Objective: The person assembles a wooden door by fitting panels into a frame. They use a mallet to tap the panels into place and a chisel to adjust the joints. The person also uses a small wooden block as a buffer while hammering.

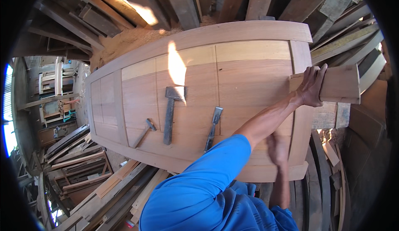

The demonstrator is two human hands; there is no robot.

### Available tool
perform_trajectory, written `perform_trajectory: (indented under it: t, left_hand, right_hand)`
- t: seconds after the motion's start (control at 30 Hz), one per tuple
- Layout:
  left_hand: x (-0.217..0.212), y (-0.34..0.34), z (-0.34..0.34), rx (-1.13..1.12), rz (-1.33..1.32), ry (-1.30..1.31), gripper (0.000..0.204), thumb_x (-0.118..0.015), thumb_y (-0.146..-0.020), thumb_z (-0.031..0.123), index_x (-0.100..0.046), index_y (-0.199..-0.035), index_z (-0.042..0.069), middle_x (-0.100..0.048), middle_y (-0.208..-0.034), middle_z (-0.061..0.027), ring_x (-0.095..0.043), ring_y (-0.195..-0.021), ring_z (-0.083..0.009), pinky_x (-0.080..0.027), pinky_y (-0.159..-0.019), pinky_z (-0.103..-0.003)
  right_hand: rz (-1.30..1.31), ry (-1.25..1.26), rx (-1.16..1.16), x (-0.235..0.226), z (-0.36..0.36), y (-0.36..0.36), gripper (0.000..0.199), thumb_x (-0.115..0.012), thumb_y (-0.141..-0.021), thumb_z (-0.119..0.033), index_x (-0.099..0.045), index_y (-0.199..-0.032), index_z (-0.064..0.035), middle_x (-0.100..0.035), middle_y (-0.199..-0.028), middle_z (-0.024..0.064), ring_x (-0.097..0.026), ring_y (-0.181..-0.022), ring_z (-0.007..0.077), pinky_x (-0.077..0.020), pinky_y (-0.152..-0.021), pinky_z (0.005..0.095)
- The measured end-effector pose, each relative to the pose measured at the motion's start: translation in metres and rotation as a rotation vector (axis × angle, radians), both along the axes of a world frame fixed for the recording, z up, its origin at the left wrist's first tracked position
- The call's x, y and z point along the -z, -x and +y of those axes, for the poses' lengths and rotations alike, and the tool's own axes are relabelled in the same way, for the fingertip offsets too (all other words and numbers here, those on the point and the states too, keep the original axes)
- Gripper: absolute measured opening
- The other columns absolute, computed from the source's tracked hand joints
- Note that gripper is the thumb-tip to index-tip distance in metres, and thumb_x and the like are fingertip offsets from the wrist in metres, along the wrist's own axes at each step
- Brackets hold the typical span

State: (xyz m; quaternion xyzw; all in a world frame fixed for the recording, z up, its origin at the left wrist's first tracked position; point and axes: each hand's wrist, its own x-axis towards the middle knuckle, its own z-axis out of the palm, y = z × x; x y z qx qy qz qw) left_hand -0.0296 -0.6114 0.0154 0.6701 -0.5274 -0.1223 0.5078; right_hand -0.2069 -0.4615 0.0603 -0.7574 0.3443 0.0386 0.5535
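Observation:
A large panelled wooden door [253,94] lies flat in front of me. My left hand [309,86] reaches across to its right end, with fingers wrapped around a short wide wooden board [341,83] that juts out past the door's edge. Lower down, my right hand [277,150] is over the door's near right part, smeared by motion, so its fingers cannot be read. Left of my arms, a dark mallet [169,114], a small hammer [144,133] and a chisel [213,127] rest on the door. My left sleeve partly covers the door's near edge.
Long planks [178,2] lean along the far side, over sawdust [110,48] on the ground. More timber [353,40] is stacked at the far right. Boards [112,193] lie at the near left, and dark beams [314,189] at the near right. Sunlight patches fall on the door.

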Motion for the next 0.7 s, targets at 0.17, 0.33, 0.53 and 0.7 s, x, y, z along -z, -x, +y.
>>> perform_trajectory:
  t: [0.17, 0.33, 0.53, 0.7]
  left_hand:
    - [-0.094, -0.056, 0.094, -0.139, 0.109, -0.311, 0.132, -0.088, -0.053, 0.023, -0.009, -0.155, -0.007, -0.038, -0.130, -0.0283, -0.039, -0.120, -0.0430, -0.032, -0.110, -0.054]
    - [-0.133, -0.099, 0.202, -0.284, -0.058, -0.318, 0.132, -0.089, -0.055, 0.028, -0.010, -0.155, -0.008, -0.040, -0.129, -0.0282, -0.041, -0.118, -0.0425, -0.034, -0.108, -0.053]
    - [-0.165, -0.120, 0.297, -0.244, -0.134, -0.282, 0.130, -0.092, -0.049, 0.027, -0.024, -0.157, -0.001, -0.047, -0.121, -0.0234, -0.045, -0.108, -0.0394, -0.038, -0.099, -0.052]
    - [-0.164, -0.126, 0.357, -0.272, -0.188, -0.094, 0.129, -0.093, -0.045, 0.022, -0.031, -0.156, 0.001, -0.047, -0.121, -0.0229, -0.046, -0.107, -0.0378, -0.040, -0.096, -0.050]
  right_hand:
    - [-0.283, -0.238, -0.675, 0.054, 0.186, -0.088, 0.058, -0.063, -0.096, -0.028, -0.047, -0.149, -0.0092, -0.059, -0.141, 0.0185, -0.057, -0.129, 0.0370, -0.0421, -0.112, 0.0486]
    - [0.157, 0.114, -0.937, 0.020, 0.253, -0.229, 0.073, -0.061, -0.100, -0.037, -0.026, -0.163, -0.0235, -0.063, -0.123, 0.0238, -0.063, -0.117, 0.0396, -0.0499, -0.096, 0.0559]
    - [0.167, 0.106, -0.949, 0.051, 0.283, -0.294, 0.078, -0.062, -0.100, -0.047, -0.020, -0.164, -0.0327, -0.062, -0.128, 0.0262, -0.062, -0.119, 0.0445, -0.0486, -0.099, 0.0583]
    - [0.242, 0.210, -0.845, 0.039, 0.327, -0.315, 0.068, -0.069, -0.094, -0.049, -0.041, -0.150, -0.0226, -0.064, -0.123, 0.0271, -0.063, -0.116, 0.0439, -0.0506, -0.095, 0.0554]
